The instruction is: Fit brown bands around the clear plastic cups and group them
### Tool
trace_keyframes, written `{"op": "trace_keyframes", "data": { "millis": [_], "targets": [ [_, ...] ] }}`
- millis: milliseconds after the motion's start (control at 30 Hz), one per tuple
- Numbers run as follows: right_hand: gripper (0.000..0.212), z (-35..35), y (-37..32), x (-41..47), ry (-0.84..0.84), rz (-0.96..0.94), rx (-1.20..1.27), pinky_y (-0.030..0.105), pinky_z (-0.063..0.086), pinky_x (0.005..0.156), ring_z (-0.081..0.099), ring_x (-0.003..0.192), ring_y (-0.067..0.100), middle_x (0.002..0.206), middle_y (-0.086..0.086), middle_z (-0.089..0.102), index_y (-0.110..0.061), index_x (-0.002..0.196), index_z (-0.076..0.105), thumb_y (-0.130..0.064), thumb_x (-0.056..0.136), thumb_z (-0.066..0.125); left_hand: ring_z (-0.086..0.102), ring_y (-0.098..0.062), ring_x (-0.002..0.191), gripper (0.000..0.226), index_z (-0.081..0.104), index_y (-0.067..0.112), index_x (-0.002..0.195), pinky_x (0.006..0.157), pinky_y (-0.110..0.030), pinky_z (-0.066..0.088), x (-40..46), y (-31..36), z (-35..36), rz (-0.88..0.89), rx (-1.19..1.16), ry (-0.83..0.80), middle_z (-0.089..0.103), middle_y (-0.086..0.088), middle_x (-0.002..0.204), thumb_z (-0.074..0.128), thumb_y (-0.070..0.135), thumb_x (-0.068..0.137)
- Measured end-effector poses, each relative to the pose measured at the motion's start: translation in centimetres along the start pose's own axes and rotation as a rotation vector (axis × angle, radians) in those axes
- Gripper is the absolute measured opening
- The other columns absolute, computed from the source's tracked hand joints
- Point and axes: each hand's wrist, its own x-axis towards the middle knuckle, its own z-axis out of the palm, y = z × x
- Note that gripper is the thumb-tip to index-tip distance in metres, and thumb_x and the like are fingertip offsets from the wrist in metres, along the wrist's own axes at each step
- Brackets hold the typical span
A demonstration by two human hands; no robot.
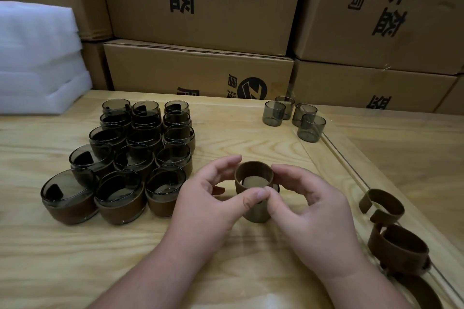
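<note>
Left hand (213, 198) and right hand (308, 206) both pinch a brown band (253, 175) around one cup (256, 213) between them, banded cups (120, 173) grouped left of the left hand, loose bands (391, 231) right of the right.

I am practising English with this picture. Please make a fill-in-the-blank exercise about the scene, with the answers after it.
1. Both hands, left hand and right hand, hold one cup wrapped in a brown ____.
2. The group of banded cups stands on the person's ____ side.
3. The plain cups without bands number ____.
4. Behind the wooden table are stacked cardboard ____.

Answers: band; left; four; boxes
</note>
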Motion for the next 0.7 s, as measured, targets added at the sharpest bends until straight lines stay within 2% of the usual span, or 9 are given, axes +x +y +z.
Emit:
{"op": "trace_keyframes", "data": {
  "millis": [67, 133, 200, 267, 333, 433, 500, 633, 700],
  "targets": [
    [0.034, 0.03, 0.09, -0.03, -0.005, 0.015, -0.002, 0.011, 0.05, 0.087, 0.068, 0.104, 0.001, 0.103, -0.027, 0.072, -0.045, 0.103, 0.069, -0.03, 0.074, 0.078, 0.07, 0.003, 0.099, 0.072, 0.073, 0.042, 0.115, 0.082, -0.019, 0.053, 0.02, -0.19, -0.06, -0.012, -0.012, 0.004, 0.075, 0.024, 0.109, 0.091, 0.062, 0.048],
    [0.035, 0.07, 0.22, -0.01, -0.015, 0.028, -0.009, 0.015, 0.051, 0.089, 0.068, 0.104, 0.003, 0.101, -0.021, 0.074, -0.044, 0.103, 0.07, -0.025, 0.077, 0.084, 0.071, -0.002, 0.093, 0.073, 0.075, 0.047, 0.112, 0.08, -0.02, 0.055, 0.13, -0.26, -0.11, -0.017, -0.024, 0.019, 0.075, 0.018, 0.11, 0.087, 0.066, 0.043],
    [0.039, 0.04, 0.34, -0.06, -0.018, 0.05, -0.002, 0.018, 0.053, 0.09, 0.068, 0.104, 0.003, 0.102, -0.017, 0.075, -0.04, 0.104, 0.071, -0.015, 0.079, 0.086, 0.069, -0.007, 0.096, 0.072, 0.074, 0.051, 0.112, 0.087, -0.029, 0.057, 0.29, -0.29, -0.08, -0.006, -0.013, 0.012, 0.073, 0.014, 0.111, 0.087, 0.066, 0.043],
    [0.036, -0.06, 0.39, -0.04, -0.012, 0.089, 0.039, 0.018, 0.054, 0.089, 0.07, 0.103, 0.003, 0.101, -0.016, 0.076, -0.036, 0.104, 0.073, -0.015, 0.077, 0.085, 0.068, -0.011, 0.1, 0.073, 0.073, 0.05, 0.114, 0.096, -0.04, 0.057, 0.34, -0.25, -0.01, 0.002, 0.005, -0.014, 0.072, 0.015, 0.113, 0.087, 0.064, 0.044],
    [0.034, -0.22, 0.37, 0.04, -0.009, 0.118, 0.09, 0.016, 0.054, 0.087, 0.071, 0.101, 0.003, 0.101, -0.019, 0.076, -0.035, 0.104, 0.074, -0.016, 0.077, 0.084, 0.069, -0.012, 0.105, 0.076, 0.073, 0.046, 0.117, 0.099, -0.045, 0.055, 0.28, -0.16, 0.06, -0.003, 0.018, -0.023, 0.073, 0.016, 0.114, 0.091, 0.061, 0.045],
    [0.036, -0.32, 0.33, 0.18, -0.023, 0.132, 0.135, 0.014, 0.054, 0.083, 0.072, 0.098, 0.002, 0.1, -0.02, 0.076, -0.033, 0.103, 0.074, -0.01, 0.079, 0.086, 0.068, -0.002, 0.109, 0.069, 0.073, 0.04, 0.117, 0.101, -0.042, 0.054, 0.11, -0.02, 0.07, 0.007, 0.053, -0.001, 0.074, 0.02, 0.112, 0.097, 0.052, 0.053],
    [0.033, -0.14, 0.25, 0.21, -0.019, 0.129, 0.168, 0.017, 0.056, 0.082, 0.073, 0.098, 0.005, 0.101, -0.016, 0.077, -0.032, 0.104, 0.074, -0.014, 0.078, 0.087, 0.067, 0.003, 0.109, 0.062, 0.074, 0.038, 0.115, 0.1, -0.04, 0.054, -0.01, 0.08, 0.08, 0.026, 0.072, 0.016, 0.075, 0.022, 0.11, 0.097, 0.045, 0.058],
    [0.03, 0.12, 0.2, 0.26, 0.01, 0.099, 0.185, 0.018, 0.057, 0.081, 0.073, 0.101, 0.009, 0.103, -0.011, 0.076, -0.033, 0.101, 0.074, -0.022, 0.074, 0.078, 0.066, 0.003, 0.107, 0.054, 0.072, 0.041, 0.115, 0.097, -0.03, 0.054, -0.38, 0.33, 0.28, 0.094, 0.143, 0.041, 0.074, 0.019, 0.111, 0.082, 0.04, 0.063],
    [0.029, 0.06, 0.2, 0.36, 0.009, 0.09, 0.184, 0.022, 0.058, 0.085, 0.072, 0.103, 0.011, 0.103, -0.01, 0.076, -0.034, 0.1, 0.074, -0.022, 0.073, 0.079, 0.065, 0.003, 0.108, 0.056, 0.071, 0.04, 0.119, 0.095, -0.024, 0.052, -0.5, 0.38, 0.19, 0.123, 0.174, 0.034, 0.071, 0.019, 0.113, 0.086, 0.038, 0.065]
  ]
}}
